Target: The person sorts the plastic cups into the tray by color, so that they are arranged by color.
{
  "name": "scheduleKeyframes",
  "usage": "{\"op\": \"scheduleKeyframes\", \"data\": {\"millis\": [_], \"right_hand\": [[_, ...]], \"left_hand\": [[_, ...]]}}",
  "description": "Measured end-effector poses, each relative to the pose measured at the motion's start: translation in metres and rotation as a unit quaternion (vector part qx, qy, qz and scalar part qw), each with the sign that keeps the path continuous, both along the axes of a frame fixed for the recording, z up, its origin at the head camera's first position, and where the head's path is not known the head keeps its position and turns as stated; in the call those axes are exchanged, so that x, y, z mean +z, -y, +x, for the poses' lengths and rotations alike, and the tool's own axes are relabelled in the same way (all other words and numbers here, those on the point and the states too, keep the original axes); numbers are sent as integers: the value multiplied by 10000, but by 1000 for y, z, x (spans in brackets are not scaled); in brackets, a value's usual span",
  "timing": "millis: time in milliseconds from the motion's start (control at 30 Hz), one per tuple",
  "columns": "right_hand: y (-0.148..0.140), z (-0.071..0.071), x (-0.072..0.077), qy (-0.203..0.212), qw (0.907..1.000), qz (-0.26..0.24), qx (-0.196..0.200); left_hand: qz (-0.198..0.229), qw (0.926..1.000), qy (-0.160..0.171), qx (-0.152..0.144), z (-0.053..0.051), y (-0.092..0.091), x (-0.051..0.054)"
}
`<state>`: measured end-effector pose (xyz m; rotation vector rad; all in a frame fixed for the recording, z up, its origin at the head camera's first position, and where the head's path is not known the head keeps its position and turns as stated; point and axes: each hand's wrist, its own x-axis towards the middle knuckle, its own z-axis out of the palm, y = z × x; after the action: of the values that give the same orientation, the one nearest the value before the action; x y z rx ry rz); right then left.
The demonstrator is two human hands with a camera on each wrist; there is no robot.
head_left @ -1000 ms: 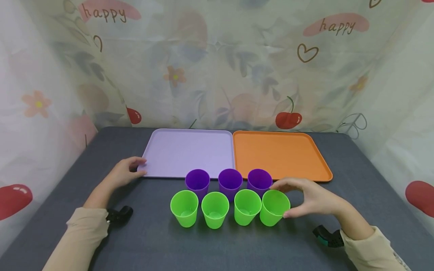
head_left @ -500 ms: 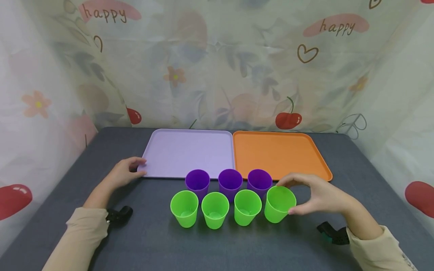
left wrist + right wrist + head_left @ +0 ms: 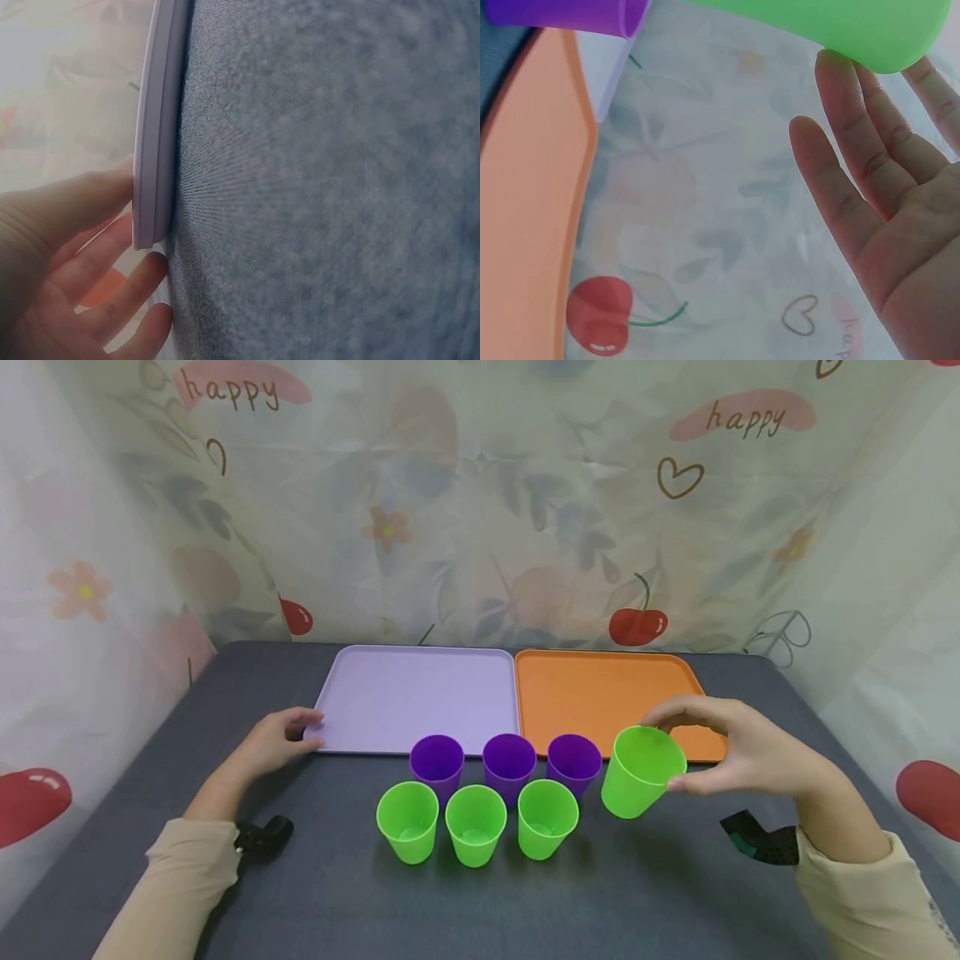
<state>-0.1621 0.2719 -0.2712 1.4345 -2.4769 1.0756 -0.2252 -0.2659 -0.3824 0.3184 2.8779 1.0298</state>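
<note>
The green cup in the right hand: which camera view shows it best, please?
The head view: the green cup shows there almost whole, rim to base, held by the right hand. The right wrist view shows only part of it, cut off at the picture's top. The left wrist view does not show it.

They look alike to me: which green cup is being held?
The rightmost green cup, tilted in the right hand; the other three green cups stand upright on the table.

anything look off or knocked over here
Nothing stands out. Three purple cups and three green cups stand upright, and the lilac tray and orange tray lie flat. Only the held cup tilts, gripped by the right hand.
</note>
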Motion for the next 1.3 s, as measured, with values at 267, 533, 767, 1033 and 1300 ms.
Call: {"op": "scheduleKeyframes", "data": {"millis": [267,533,767,1033,1300], "right_hand": [[2,-4,15,59,9994,185,-296],[17,-17,25,-335,9994,122,-38],[35,-28,35,-363,9971,274,-605],[59,-50,39,-274,9948,151,-964],[84,-69,39,103,9933,90,-1147]], "left_hand": [[13,10000,-7,-24,0,1,0],[-26,9999,98,-26,0,0,2],[-41,9999,122,-16,1,-1,3],[-33,9999,119,-43,0,0,2],[-29,9997,226,0,-1,1,1]]}}
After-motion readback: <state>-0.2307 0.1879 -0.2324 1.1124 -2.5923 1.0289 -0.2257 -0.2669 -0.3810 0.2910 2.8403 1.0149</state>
